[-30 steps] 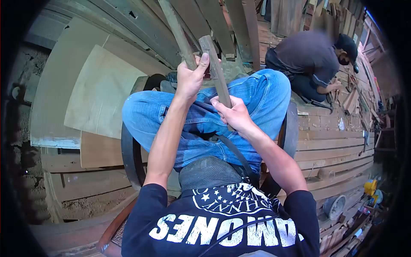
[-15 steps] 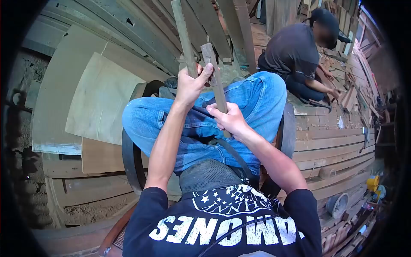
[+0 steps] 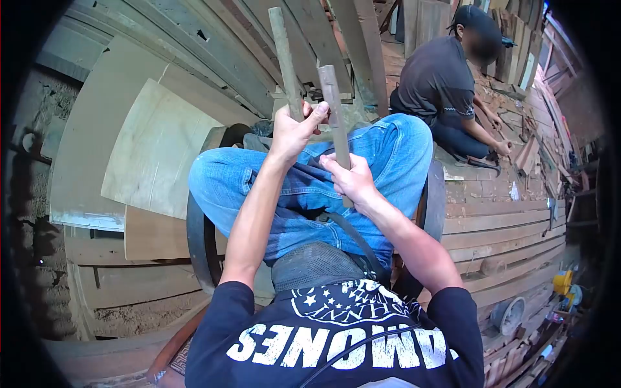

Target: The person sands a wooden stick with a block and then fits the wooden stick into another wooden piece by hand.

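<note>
In my left hand [image 3: 294,132] is a narrow wooden stick [image 3: 284,58], held near its lower end and pointing up and away from me. My right hand [image 3: 352,178] grips the lower part of a flat wooden strip [image 3: 332,103], which has a small mark or notch near its top. The two pieces stand side by side above my lap, their upper ends apart. My left thumb lies against or just in front of the strip's edge; I cannot tell which. My fingers behind the wood are partly hidden. Jeans [image 3: 226,171] cover my crossed legs beneath both hands.
Long boards [image 3: 226,52] lean in front of me, and plywood sheets [image 3: 158,149] stand at the left. On the right, a co-worker [image 3: 436,77] crouches over wood pieces on the plank floor [image 3: 504,223]. A yellow tool [image 3: 563,282] and a round metal piece [image 3: 509,315] lie at lower right.
Both wooden pieces have shifted slightly right, and the left stick's top sits a little lower. My grips stay the same. The co-worker's head has moved slightly left and up.
</note>
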`<action>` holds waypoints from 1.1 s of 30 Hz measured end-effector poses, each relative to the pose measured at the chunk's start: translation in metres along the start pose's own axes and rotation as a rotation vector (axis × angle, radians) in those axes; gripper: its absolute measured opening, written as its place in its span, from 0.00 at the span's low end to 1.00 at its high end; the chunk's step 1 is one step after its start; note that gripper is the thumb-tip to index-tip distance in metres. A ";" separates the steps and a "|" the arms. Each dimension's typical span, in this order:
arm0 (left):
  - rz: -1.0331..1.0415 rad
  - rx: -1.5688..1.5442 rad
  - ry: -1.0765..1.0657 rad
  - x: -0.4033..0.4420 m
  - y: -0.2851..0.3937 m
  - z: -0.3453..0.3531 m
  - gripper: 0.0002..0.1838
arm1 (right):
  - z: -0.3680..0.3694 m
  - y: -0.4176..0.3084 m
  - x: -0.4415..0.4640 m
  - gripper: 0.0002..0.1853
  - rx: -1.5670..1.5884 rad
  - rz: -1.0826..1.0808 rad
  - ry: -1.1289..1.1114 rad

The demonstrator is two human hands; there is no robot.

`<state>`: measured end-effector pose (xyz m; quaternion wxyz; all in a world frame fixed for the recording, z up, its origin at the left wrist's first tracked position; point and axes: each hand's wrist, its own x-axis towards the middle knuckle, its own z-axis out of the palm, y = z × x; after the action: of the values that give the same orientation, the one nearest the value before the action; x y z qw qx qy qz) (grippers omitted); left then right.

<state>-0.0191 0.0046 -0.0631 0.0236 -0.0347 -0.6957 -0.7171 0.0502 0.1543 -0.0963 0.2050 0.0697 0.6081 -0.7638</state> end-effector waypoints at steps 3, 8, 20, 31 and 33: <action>-0.002 -0.034 -0.028 -0.002 0.006 0.003 0.19 | -0.001 -0.003 0.001 0.10 0.013 -0.016 0.016; 0.003 -0.021 -0.047 0.000 0.001 0.001 0.19 | -0.002 -0.002 0.002 0.10 0.017 -0.020 -0.003; 0.029 -0.061 -0.079 0.000 0.002 0.001 0.21 | -0.003 -0.001 0.002 0.11 0.025 -0.015 -0.044; 0.074 -0.147 -0.102 0.000 0.002 0.002 0.22 | -0.002 0.001 0.002 0.11 -0.010 -0.033 -0.038; 0.074 -0.149 -0.094 -0.001 0.004 0.003 0.22 | -0.003 0.000 0.002 0.11 -0.006 -0.028 -0.041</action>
<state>-0.0174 0.0079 -0.0594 0.0146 -0.0958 -0.6390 -0.7630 0.0482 0.1566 -0.0981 0.2069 0.0449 0.6071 -0.7659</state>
